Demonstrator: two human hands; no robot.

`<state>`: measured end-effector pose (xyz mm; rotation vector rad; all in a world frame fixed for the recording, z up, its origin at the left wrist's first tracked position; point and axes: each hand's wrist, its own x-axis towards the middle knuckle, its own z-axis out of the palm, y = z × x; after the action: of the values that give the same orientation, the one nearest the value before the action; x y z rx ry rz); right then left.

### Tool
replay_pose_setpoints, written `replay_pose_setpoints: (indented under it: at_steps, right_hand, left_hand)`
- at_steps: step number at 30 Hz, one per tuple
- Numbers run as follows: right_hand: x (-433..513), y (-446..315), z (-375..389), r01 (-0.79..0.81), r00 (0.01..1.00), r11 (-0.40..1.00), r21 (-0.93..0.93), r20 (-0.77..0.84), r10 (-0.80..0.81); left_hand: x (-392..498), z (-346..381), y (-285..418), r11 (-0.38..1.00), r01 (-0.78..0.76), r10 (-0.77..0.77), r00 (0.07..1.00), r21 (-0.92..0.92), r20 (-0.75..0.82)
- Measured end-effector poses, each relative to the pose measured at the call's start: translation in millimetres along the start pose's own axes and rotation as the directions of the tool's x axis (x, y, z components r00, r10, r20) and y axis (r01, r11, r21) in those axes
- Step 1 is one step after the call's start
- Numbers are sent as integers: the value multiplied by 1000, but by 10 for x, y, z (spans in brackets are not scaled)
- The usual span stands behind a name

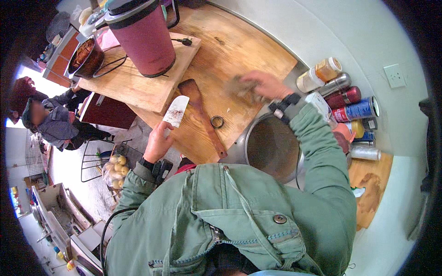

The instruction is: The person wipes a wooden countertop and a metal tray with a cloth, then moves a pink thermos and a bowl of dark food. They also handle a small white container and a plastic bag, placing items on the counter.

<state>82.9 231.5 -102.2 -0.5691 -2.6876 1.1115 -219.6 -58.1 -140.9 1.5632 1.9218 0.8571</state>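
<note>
My left hand (158, 141) grips a white scraper-like blade (176, 111) with brown smears, held up over the near left edge of the wooden board. My right hand (267, 84) is over the right part of the board, blurred, with a greyish-brown cloth-like thing (243, 88) under its fingers. Between the hands lie a brown wooden spatula (202, 114) and a small dark ring (217, 121) beside its handle. A large metal pot (272, 148) with a brownish inside stands just below my right forearm.
A pink lidded container (143, 41) and a bowl with brown contents (84, 57) stand on a thick wooden block (138, 88). Jars and cans, among them a blue can (362, 109), line the right side. A person (57, 119) is at the far left, near bagged potatoes (117, 169).
</note>
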Motion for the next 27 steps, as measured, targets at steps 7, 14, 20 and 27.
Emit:
replay_pose_setpoints:
  at_steps: [7,14,20,27]
  right_hand:
    - [-333,917,-127,-450,875,823,-347,-356,329]
    - [-304,514,488,-422,896,798,-430,-331,296]
    - [-114,-105,1100,-407,896,781,-473,-372,242]
    - [0,-731,1287,-302,944,938,-168,-189,270]
  left_hand:
    - [62,243,-222,978,-202,209,966,59,-151]
    - [104,419,-298,941,-236,297,920,242,-257]
    - [126,429,-314,938,-260,316,914,231,-255]
    - [106,430,-339,950,-236,282,929,204,-241]
